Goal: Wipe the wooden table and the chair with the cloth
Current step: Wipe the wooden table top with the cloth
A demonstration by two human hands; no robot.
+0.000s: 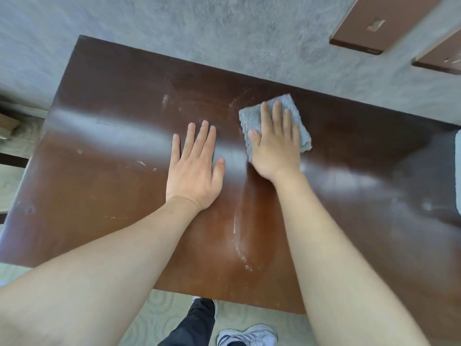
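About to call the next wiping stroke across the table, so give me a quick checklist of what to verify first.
1. Cloth under right hand: ok, palm and fingers press it flat.
2. Cloth folded into a compact pad: ok.
3. Left hand bracing on wooden table: ok, flat and off the cloth.
4. Dust left to wipe: not ok, white streak and specks remain.
5. Tabletop clear of objects in the stroke's path: ok.
6. Chair wiped: cannot tell.

The table (pixel 112 171) is dark reddish brown with whitish streaks — the cloth (pixel 252 118) grey, the wall (pixel 199 26) mottled grey, the shoe (pixel 249 335) white with dark stripes.
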